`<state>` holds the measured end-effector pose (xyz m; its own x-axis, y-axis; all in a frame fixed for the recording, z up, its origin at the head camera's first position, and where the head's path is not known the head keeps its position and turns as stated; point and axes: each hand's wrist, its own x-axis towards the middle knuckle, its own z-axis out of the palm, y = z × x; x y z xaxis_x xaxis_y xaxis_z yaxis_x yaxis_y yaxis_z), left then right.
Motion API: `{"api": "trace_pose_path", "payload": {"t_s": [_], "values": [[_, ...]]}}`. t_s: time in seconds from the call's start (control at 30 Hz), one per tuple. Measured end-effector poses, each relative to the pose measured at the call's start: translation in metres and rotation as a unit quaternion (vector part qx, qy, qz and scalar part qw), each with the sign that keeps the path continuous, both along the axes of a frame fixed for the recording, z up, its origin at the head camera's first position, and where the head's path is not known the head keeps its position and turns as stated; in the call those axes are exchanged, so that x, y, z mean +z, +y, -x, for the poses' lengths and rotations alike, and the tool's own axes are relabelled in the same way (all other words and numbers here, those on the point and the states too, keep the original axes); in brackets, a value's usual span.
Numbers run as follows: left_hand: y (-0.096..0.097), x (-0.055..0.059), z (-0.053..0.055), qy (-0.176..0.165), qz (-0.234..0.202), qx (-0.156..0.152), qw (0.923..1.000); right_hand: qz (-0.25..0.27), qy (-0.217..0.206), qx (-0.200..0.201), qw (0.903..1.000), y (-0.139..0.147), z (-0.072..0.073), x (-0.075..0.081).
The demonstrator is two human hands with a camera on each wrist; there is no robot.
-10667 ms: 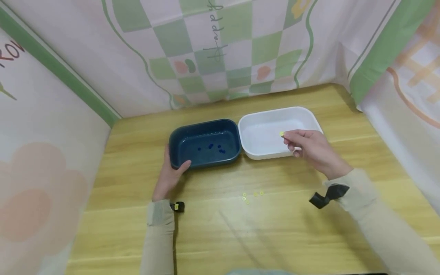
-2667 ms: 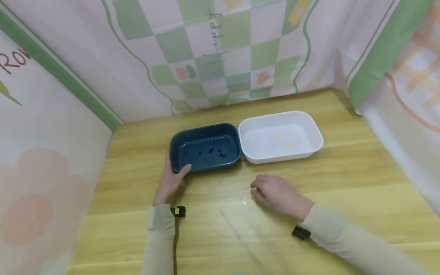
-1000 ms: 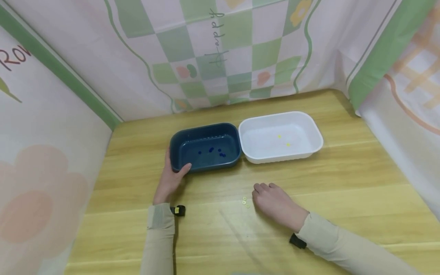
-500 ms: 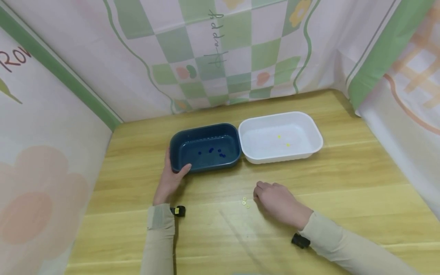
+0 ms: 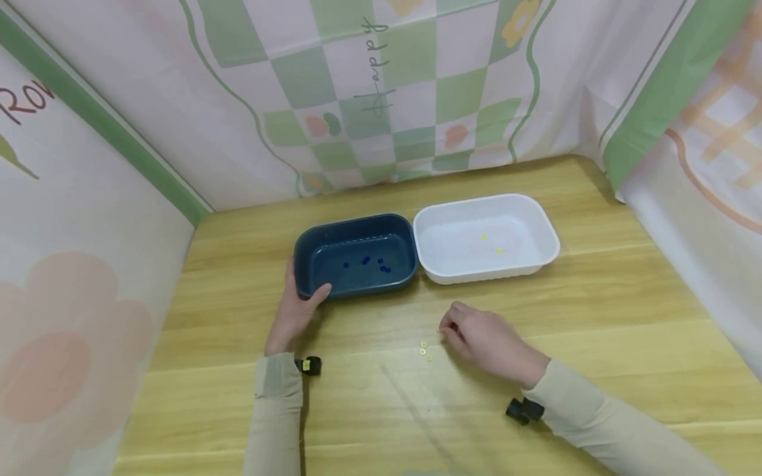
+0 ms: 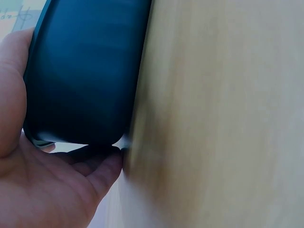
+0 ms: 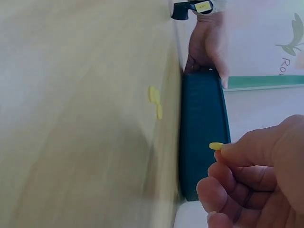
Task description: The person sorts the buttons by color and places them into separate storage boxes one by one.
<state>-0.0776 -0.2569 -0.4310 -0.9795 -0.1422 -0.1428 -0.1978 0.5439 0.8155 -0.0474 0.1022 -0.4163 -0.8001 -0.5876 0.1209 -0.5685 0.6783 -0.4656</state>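
Note:
My left hand grips the near left corner of a dark blue tray, thumb over the rim and fingers against the end wall. In the left wrist view the fingertips touch the tray's outer side, low by the tabletop. My right hand pinches a small yellow ring between thumb and index finger, the other fingers curled below. In the head view that hand is close above the table, just right of three loose yellow rings. Several dark blue pieces lie inside the blue tray.
A white tray stands end to end with the blue one, on its right. Two yellow rings lie apart on its floor. Patterned cloth hangs behind and along both sides of the wooden table.
My right hand has come from over the white tray back to the table's yellow rings and picked one up. Two rings have appeared in the white tray; the left hand keeps its grip.

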Motion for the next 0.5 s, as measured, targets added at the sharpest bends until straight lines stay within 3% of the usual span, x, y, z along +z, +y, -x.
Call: {"api": "trace_pose_path", "payload": {"t_s": [0.2, 0.5], "values": [[0.0, 0.0, 0.0, -0.001, -0.005, 0.003, 1.0, 0.056, -0.033, -0.035, 0.9972, 0.004, 0.007, 0.011], [0.001, 0.001, -0.001, -0.002, -0.005, 0.002, 1.0, 0.136, -0.106, -0.06, 0.9832, 0.015, 0.018, 0.022]]}}
